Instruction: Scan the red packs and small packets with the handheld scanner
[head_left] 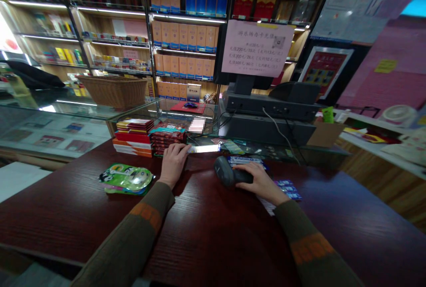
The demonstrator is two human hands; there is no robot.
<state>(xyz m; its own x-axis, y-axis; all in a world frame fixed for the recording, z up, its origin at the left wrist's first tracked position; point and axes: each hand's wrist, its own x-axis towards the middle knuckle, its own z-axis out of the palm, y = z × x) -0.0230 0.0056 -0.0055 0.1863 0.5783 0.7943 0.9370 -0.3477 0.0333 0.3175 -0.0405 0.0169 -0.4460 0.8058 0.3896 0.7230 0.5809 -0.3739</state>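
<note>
My right hand (254, 178) is wrapped round a dark barcode scanner (224, 171), held low over the brown wooden counter (206, 233). Against the right side of a stack of red-brown packets (168, 135) lies my left hand (175, 163), palm down with its fingers stretched forward. Its fingertips reach the left end of a bright white strip (206, 148). Left of that hand, green packages with a panda picture (128, 178) lie flat. Blue-and-white packets (288, 189) are partly hidden by my right hand.
Red and orange boxes (133, 138) are stacked beside the packets. A monitor stand and till (273, 107) rise behind the scanner, with a pink price sheet (258, 47) above. A wicker basket (115, 89) stands on the glass showcase (66, 123). A white cable (282, 134) hangs down the till.
</note>
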